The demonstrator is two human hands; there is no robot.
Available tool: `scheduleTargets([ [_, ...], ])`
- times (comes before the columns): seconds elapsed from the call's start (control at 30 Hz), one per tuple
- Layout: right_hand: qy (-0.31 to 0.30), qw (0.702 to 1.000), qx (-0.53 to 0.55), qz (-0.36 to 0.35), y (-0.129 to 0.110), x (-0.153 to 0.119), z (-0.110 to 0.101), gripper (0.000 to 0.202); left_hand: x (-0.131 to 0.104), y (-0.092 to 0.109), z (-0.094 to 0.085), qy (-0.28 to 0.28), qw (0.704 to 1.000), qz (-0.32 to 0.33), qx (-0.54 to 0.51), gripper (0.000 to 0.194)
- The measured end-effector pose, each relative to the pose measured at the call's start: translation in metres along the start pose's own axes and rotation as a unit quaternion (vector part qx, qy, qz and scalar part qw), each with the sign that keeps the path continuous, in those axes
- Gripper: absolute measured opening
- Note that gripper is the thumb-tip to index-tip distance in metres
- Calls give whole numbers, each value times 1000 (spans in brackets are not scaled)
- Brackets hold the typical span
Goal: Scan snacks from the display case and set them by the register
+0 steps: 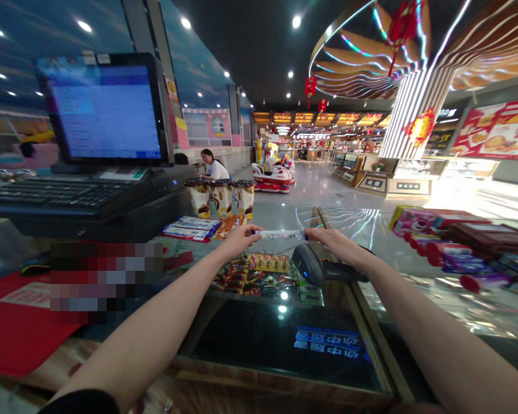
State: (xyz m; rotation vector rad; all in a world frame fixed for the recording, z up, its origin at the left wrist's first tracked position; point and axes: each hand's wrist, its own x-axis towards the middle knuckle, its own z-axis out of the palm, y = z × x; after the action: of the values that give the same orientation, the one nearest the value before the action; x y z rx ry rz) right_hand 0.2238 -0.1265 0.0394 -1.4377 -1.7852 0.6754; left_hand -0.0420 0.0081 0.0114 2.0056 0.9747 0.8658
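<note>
A slim white package [280, 235] stretches level between my two hands above the glass counter. My left hand [242, 238] pinches its left end, and my right hand [326, 240] grips its right end. Just below my right hand lies a black barcode scanner [308, 265]. Beyond my left hand are an orange-brown packet [230, 225] and a blue, white and red packet [193, 227]. Three lidded cups [221, 198] stand in a row behind these packets.
A monitor [107, 112] and black keyboard [47, 195] occupy the left side. Colourful boxes and tubes [453, 244] lie on the right counter. Small packaged goods [263, 276] show under the glass. A seated person [216, 168] is farther back.
</note>
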Motion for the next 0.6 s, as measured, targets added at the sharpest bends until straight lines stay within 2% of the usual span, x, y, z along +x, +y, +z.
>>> scheduleTargets([
  [0.27, -29, 999, -24, -5, -1, -9, -16, 46, -2, 1, -5, 23, 999, -24, -23, 42],
  [0.43, -135, 991, -24, 14, -11, -26, -34, 50, -5, 5, -6, 35, 998, -35, -33, 44],
  [0.5, -174, 984, -26, 22, -14, -32, -39, 60, -6, 7, -6, 39, 998, -39, -39, 43],
  [0.6, -198, 978, -56, 18, -15, -38, -41, 73, -8, 10, -6, 42, 997, -44, -47, 42],
])
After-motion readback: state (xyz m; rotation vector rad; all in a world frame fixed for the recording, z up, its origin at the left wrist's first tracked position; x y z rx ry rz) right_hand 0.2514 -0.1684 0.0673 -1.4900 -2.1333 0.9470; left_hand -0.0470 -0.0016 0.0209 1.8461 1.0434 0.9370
